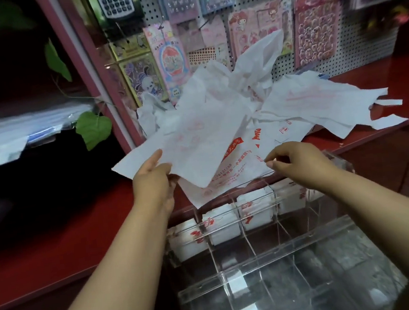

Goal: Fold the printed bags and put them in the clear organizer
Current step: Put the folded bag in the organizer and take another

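Printed bags of thin white plastic with red lettering (257, 113) lie in a loose, crumpled heap on the dark red shelf (54, 235), filling the middle of the head view and spreading toward two o'clock. We hold the nearest white bag (193, 153), its faint red print showing through, by its lower edge: our left hand (153, 177) at nine o'clock of that bag pinches the sheet, thumb on top and fingers curled underneath. Under this bag lies another one with bold red characters (244, 155), flat against the shelf's front edge. Our right hand (298, 158), at three o'clock of the held bag, has its fingers curled, with thumb and forefinger closing on the lower right edge of the lettered bag; the pinch looks light, and we cannot tell how firmly it grips.

At six o'clock, just below both hands, stands the clear acrylic organizer with divided compartments (273, 256). Its far row, touching the shelf front, carries folded white bags with red print (255, 207) packed upright in several cells; the nearer cells look see-through.

At twelve o'clock a white pegboard (354, 43) hangs with pink sticker sheets (316, 30) and a calculator pack (114, 2). Green leaves (93, 126) hang at ten o'clock.
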Tool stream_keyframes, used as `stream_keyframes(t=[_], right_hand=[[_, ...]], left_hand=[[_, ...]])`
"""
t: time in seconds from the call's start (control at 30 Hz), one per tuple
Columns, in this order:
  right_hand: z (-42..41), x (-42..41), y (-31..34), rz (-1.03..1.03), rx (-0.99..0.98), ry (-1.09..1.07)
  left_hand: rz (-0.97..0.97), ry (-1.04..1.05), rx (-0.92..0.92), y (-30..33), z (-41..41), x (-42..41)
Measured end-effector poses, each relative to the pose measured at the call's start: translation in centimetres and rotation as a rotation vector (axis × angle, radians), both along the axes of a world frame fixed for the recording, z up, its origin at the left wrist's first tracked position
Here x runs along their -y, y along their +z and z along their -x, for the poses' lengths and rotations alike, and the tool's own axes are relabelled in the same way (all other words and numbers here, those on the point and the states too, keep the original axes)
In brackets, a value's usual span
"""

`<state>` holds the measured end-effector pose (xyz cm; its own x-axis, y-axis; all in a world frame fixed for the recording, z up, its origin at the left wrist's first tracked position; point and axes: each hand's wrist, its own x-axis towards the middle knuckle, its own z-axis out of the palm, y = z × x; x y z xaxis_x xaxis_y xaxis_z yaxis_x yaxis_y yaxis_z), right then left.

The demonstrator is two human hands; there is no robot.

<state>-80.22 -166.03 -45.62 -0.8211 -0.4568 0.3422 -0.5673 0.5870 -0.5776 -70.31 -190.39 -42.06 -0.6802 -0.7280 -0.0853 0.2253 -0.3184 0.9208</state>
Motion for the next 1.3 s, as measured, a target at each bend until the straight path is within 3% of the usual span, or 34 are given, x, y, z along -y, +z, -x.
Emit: stream_keyframes(t=[0.13,0.27,0.4,0.5,0.63,0.77,1.0,1.17,1.3], right_hand=[[-0.7,-0.4,1.2,0.202,-0.032,-0.127],[-1.8,-0.9,1.5,0.416,0.053,-0.276],[-3.0,-1.1,-0.3,0.155,0.265,-0.330],[-3.4,-0.6,-2.4,0.038,0.429,-0.260],[-4.1,-0.3,-3.2,0.074,0.461,-0.213],[-5.6,0.6,-3.9,0.081,0.633,-0.055],[-6.2,1.5,-4.6,0.232,0.465,0.111],[-6.3,1.0,-1.5,0.540,0.582,0.141],[-6.2,0.5,-0.5,0.515,0.480,0.137]], left_hand=[[-0.024,-0.203,0.145,-0.4,-5.9,1.7],[0.162,-0.432,0.431,-1.4,-10.7,3.4],[0.236,-0.473,0.525,-2.7,-12.5,4.2],[0.214,-0.479,0.521,-3.6,-12.9,4.8],[0.222,-0.490,0.512,-4.2,-13.5,5.5],[0.220,-0.519,0.521,-4.6,-13.7,6.1],[0.242,-0.333,0.426,-4.7,-13.3,5.8],[0.248,-0.288,0.302,-3.3,-13.7,5.7],[0.387,-0.209,0.251,-2.5,-14.1,5.8]])
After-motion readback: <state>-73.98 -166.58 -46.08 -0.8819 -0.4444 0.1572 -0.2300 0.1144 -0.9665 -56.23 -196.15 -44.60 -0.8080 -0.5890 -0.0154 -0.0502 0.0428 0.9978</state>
